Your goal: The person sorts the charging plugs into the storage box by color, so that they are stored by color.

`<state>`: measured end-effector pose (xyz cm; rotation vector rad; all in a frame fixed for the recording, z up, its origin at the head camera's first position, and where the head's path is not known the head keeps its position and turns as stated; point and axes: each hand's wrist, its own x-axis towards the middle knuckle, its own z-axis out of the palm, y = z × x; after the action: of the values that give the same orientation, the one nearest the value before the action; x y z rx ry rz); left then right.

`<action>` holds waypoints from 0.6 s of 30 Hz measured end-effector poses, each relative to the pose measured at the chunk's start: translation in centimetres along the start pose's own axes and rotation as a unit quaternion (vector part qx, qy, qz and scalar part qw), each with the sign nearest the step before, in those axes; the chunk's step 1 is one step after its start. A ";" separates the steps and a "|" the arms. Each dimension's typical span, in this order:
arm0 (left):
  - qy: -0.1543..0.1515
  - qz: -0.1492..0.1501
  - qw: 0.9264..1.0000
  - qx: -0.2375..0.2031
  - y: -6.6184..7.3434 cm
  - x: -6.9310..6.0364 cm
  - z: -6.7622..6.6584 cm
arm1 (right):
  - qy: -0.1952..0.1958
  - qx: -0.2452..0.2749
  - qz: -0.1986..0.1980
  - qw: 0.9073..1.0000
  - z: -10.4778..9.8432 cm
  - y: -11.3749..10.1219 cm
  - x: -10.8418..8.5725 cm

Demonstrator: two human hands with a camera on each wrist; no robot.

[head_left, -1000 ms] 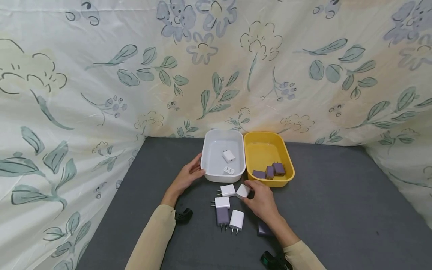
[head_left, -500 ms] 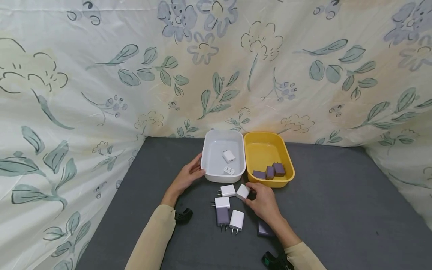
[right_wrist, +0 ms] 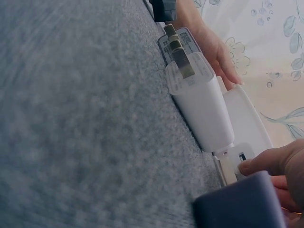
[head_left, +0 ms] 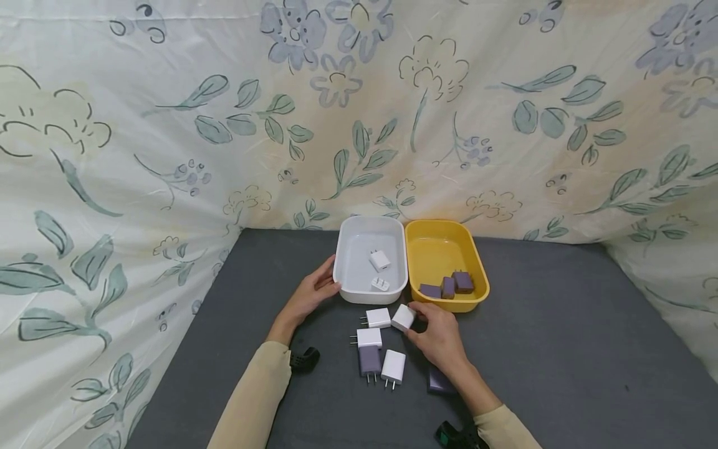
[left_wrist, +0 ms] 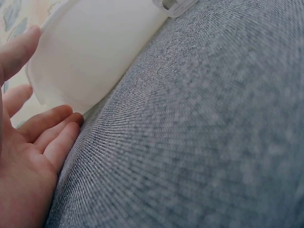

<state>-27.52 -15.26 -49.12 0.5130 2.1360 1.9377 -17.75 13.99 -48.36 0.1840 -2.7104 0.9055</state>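
Left hand point(head_left: 305, 300) slanted forward, fingers point(left_wrist: 50, 121) loosely extended; right hand point(head_left: 439, 333) slanted leftward, thumb point(right_wrist: 273, 160) and fingers pinching

The yellow tray point(head_left: 440, 246) is showing one even colour, and purple chargers point(head_left: 462, 282) are lying inside it. Left of the yellow tray, a plain white tray point(head_left: 367, 240) is holding white chargers point(head_left: 379, 260). In front of the yellow tray, white plugs point(head_left: 394, 366) and purple plugs point(head_left: 369, 360) are resting on dark grey cloth point(head_left: 561, 343). Behind the yellow tray, a pale curtain point(head_left: 488, 37) is displaying dark-outlined green leaves point(head_left: 381, 158) and lavender flowers point(head_left: 294, 34).
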 end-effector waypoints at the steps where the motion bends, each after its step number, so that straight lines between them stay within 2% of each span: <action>1: 0.000 -0.001 1.000 0.001 0.4 -0.2 0.1 | 0.004 0.003 -0.002 1.000 -0.1 -0.1 0.0; 4: -0.003 -0.003 1.000 0.000 1.4 -0.6 0.3 | 0.017 0.009 -0.011 1.000 -0.2 -0.2 0.0; 13: -0.009 0.011 1.000 -0.003 1.3 -0.6 0.2 | 0.049 0.031 -0.039 0.998 -0.4 -1.0 0.3; 18: -0.009 0.007 1.000 -0.003 1.5 -0.6 0.3 | 0.069 0.055 -0.055 0.995 -0.5 -1.4 0.5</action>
<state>-26.69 -15.09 -47.70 0.5432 2.1211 1.9379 -17.86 13.17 -47.04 0.2805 -2.4992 0.9975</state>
